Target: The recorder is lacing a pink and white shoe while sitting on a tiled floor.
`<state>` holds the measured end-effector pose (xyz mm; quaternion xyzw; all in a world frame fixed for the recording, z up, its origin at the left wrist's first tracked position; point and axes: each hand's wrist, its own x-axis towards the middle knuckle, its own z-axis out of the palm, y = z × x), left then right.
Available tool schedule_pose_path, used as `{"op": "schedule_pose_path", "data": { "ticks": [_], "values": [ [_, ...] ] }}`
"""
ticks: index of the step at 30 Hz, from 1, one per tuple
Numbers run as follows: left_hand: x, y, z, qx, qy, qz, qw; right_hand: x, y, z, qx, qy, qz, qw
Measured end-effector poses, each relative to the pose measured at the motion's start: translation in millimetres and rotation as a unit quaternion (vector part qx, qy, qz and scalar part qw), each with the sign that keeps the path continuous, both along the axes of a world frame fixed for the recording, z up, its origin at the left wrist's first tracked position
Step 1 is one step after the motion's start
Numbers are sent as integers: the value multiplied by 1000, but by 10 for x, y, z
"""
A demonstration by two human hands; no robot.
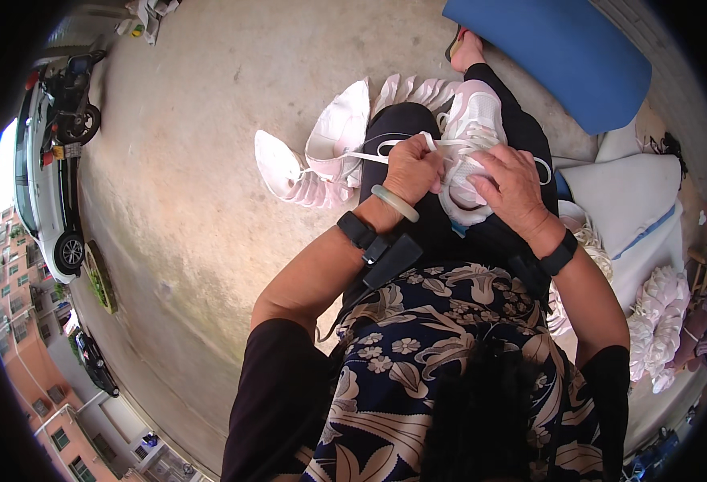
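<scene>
A white and pale pink sneaker [477, 116] rests on my lap, its toe pointing away from me and its opening toward me. My left hand [414, 170] is closed in a pinch on a white shoelace [377, 157] at the left of the sneaker. That lace runs across to the eyelets, and a loose loop hangs by the left wrist side. My right hand [515, 183] grips the sneaker near its tongue, thumb and fingers bent over the collar. Another lace end [544, 170] curves out beyond the right knuckles. Part of the sneaker's opening is hidden by the fingers.
Rows of white and pink shoe uppers [345, 120] lie on the concrete floor left of my knees. A blue sheet [562, 56] lies at the far right. White sheets [622, 193] and bundled uppers [660, 321] are at my right. A motorcycle and car [44, 185] stand far left.
</scene>
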<state>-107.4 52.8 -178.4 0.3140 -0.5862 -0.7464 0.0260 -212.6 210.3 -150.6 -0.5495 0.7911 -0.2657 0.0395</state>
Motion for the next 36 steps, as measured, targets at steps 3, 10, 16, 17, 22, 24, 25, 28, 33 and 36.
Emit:
{"op": "schedule_pose_path", "data": {
  "ticks": [3,10,16,17,22,24,25,28,33,36],
  "values": [
    [20,5,-24,-39,-13,-7,999,-5,0,-2,-1,2,0,1000],
    [17,33,-52,-65,-15,1,998,4,1,-17,3,13,-3,1000],
    [21,49,-40,-71,-8,4,997,4,5,-15,17,10,-5,1000],
    [11,57,-47,-76,-9,6,997,5,5,-17,17,11,-5,1000],
    [22,60,-99,-100,-4,-10,995,12,6,-25,14,12,-11,1000],
    [33,63,-117,-174,10,-26,984,15,6,-25,16,10,-12,1000],
    [30,60,-122,-174,9,-26,984,18,5,-25,17,8,-13,1000],
    [-4,57,-80,-408,81,-41,909,22,-7,-32,8,13,-13,1000],
    [-103,-13,-3,-351,14,-124,928,-3,-6,-29,22,7,-15,1000],
    [-86,-37,-74,-457,85,-136,875,1,-9,-36,21,6,-16,1000]
  ]
}}
